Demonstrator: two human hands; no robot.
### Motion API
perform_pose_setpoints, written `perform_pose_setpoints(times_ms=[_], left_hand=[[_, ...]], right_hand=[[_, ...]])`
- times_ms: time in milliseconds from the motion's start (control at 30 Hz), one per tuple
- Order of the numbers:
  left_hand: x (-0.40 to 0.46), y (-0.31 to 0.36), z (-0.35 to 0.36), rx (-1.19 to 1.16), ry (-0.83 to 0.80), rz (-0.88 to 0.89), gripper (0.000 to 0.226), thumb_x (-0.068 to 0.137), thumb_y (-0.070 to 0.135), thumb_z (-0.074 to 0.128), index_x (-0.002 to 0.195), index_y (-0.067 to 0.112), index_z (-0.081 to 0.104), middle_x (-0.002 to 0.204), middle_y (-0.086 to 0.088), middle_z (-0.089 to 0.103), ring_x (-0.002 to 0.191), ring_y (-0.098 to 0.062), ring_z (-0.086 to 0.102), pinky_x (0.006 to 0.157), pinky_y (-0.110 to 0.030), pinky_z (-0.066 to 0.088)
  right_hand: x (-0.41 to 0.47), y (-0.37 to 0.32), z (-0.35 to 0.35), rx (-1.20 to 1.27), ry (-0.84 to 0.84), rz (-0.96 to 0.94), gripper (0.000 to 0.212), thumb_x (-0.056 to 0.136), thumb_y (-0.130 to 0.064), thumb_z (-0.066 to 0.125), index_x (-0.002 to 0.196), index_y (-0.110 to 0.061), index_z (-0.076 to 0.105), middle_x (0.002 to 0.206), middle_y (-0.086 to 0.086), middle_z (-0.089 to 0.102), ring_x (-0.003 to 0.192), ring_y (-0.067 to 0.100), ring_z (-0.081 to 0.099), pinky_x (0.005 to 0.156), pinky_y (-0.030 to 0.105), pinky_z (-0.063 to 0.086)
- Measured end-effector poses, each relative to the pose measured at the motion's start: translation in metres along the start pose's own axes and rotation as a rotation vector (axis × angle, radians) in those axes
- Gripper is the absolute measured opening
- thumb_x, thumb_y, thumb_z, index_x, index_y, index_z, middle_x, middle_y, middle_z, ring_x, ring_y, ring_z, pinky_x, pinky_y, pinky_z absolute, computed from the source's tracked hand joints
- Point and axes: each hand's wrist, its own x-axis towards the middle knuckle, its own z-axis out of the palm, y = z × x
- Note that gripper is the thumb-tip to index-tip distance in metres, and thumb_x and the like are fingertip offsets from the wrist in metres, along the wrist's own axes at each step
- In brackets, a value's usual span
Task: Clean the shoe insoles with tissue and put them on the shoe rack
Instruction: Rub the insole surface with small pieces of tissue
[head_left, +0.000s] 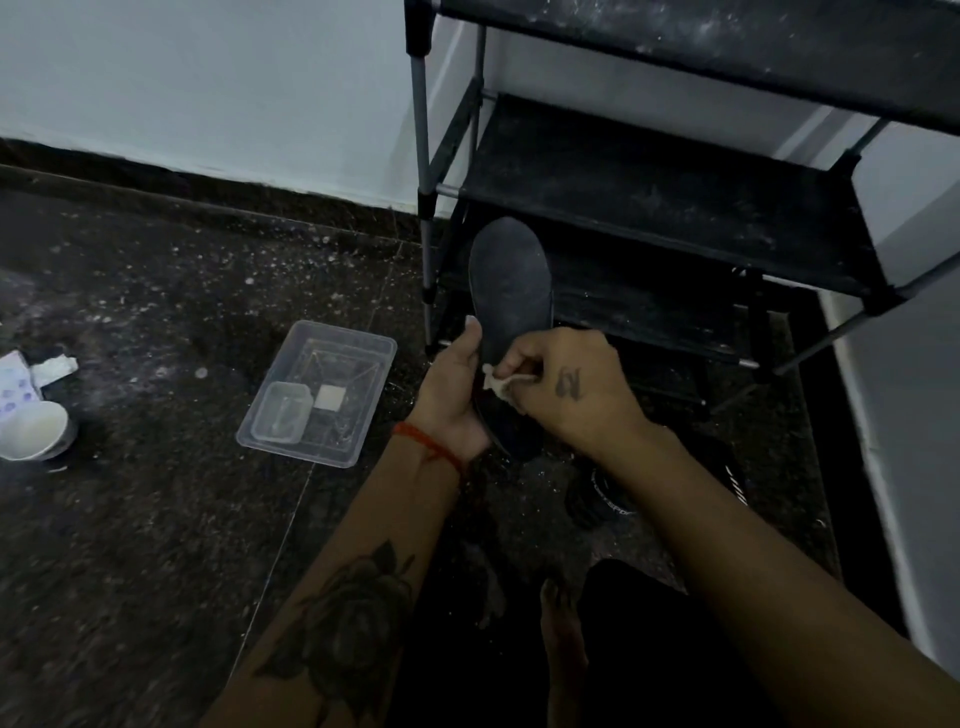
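Head view: left hand (451, 387) grips a dark insole (511, 283) upright before the shoe rack (649, 208); right hand (571, 387) pinches tissue (496, 382) against it. Likely light and floppy; support its edge midway.

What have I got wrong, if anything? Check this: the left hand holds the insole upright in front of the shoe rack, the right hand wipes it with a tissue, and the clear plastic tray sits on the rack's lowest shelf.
The tray's place is wrong. The head view shows the clear plastic tray on the floor, left of the shoe rack. The rest holds: the left hand holds the insole upright and the right hand wipes it with a tissue.
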Motion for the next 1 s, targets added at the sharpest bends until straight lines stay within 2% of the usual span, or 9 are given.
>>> perform_pose_setpoints(times_ms=[133, 300, 367, 467, 700, 800, 867, 933, 1000], left_hand=[[-0.003, -0.002, 0.003, 0.048, -0.025, -0.027, 0.048, 0.1, 0.043, 0.029, 0.109, 0.009, 0.062, 0.097, -0.01, 0.069, 0.086, -0.023, 0.066, 0.089, -0.036, 0.049], [-0.004, -0.001, 0.006, 0.048, 0.011, -0.013, 0.046, 0.1, 0.042, 0.031, 0.11, 0.009, 0.06, 0.097, -0.01, 0.069, 0.081, -0.021, 0.067, 0.076, -0.03, 0.055], [-0.005, 0.0, 0.004, 0.012, -0.012, -0.012, 0.049, 0.101, 0.042, 0.026, 0.1, 0.008, 0.061, 0.085, -0.011, 0.073, 0.071, -0.02, 0.071, 0.071, -0.031, 0.057], [-0.005, 0.0, 0.002, 0.005, -0.02, -0.044, 0.055, 0.1, 0.047, 0.026, 0.097, 0.005, 0.062, 0.078, -0.012, 0.073, 0.068, -0.021, 0.072, 0.065, -0.031, 0.058], [-0.006, -0.002, 0.007, 0.02, -0.01, -0.041, 0.047, 0.101, 0.041, 0.027, 0.12, 0.009, 0.056, 0.103, -0.01, 0.066, 0.085, -0.022, 0.066, 0.081, -0.033, 0.054], [-0.005, -0.002, 0.008, 0.001, -0.006, -0.038, 0.042, 0.101, 0.036, 0.032, 0.122, 0.008, 0.055, 0.106, -0.011, 0.063, 0.086, -0.022, 0.063, 0.071, -0.032, 0.057], [-0.005, -0.001, 0.008, -0.033, -0.011, -0.033, 0.044, 0.101, 0.037, 0.032, 0.122, 0.006, 0.055, 0.103, -0.013, 0.066, 0.083, -0.024, 0.066, 0.068, -0.036, 0.058], [-0.005, 0.0, 0.007, -0.025, -0.02, -0.018, 0.046, 0.102, 0.039, 0.028, 0.112, 0.006, 0.059, 0.09, -0.012, 0.071, 0.075, -0.022, 0.07, 0.071, -0.033, 0.057], [-0.005, 0.0, 0.004, -0.001, -0.03, -0.019, 0.05, 0.101, 0.042, 0.026, 0.105, 0.005, 0.061, 0.087, -0.012, 0.072, 0.075, -0.021, 0.071, 0.073, -0.032, 0.057]], right_hand=[[0.01, 0.017, 0.001, -0.092, 0.158, 0.022, 0.014, 0.082, -0.017, 0.062, 0.092, -0.019, 0.072, 0.1, 0.005, 0.067, 0.088, 0.018, 0.063, 0.077, 0.021, 0.046], [0.012, 0.021, -0.015, 0.052, 0.249, 0.114, 0.018, 0.079, -0.015, 0.065, 0.095, -0.02, 0.072, 0.093, 0.0, 0.071, 0.081, 0.011, 0.064, 0.069, 0.008, 0.043], [0.005, 0.011, -0.018, 0.134, 0.154, 0.065, 0.016, 0.076, -0.014, 0.069, 0.091, -0.021, 0.072, 0.082, -0.007, 0.068, 0.067, 0.0, 0.059, 0.057, 0.001, 0.041], [-0.006, -0.004, -0.006, 0.115, -0.087, -0.016, 0.011, 0.077, -0.021, 0.07, 0.088, -0.022, 0.072, 0.079, -0.005, 0.069, 0.062, 0.0, 0.058, 0.053, 0.006, 0.042], [0.01, 0.017, 0.002, -0.083, 0.152, 0.046, 0.012, 0.083, -0.027, 0.064, 0.09, -0.019, 0.071, 0.097, 0.007, 0.067, 0.085, 0.019, 0.063, 0.071, 0.019, 0.043], [0.013, 0.025, -0.007, -0.084, 0.204, 0.103, 0.017, 0.084, -0.022, 0.062, 0.098, -0.018, 0.07, 0.101, 0.009, 0.067, 0.089, 0.022, 0.065, 0.076, 0.021, 0.046], [0.012, 0.022, -0.016, 0.008, 0.226, 0.124, 0.017, 0.082, -0.017, 0.063, 0.098, -0.019, 0.07, 0.095, 0.002, 0.069, 0.081, 0.014, 0.065, 0.07, 0.011, 0.047], [0.006, 0.011, -0.02, 0.121, 0.156, 0.089, 0.015, 0.078, -0.015, 0.067, 0.092, -0.021, 0.072, 0.08, -0.008, 0.066, 0.068, 0.003, 0.059, 0.056, 0.001, 0.042], [-0.001, -0.001, -0.016, 0.121, -0.035, 0.016, 0.013, 0.076, -0.015, 0.069, 0.086, -0.022, 0.073, 0.071, -0.014, 0.062, 0.063, 0.0, 0.057, 0.053, 0.005, 0.042]])
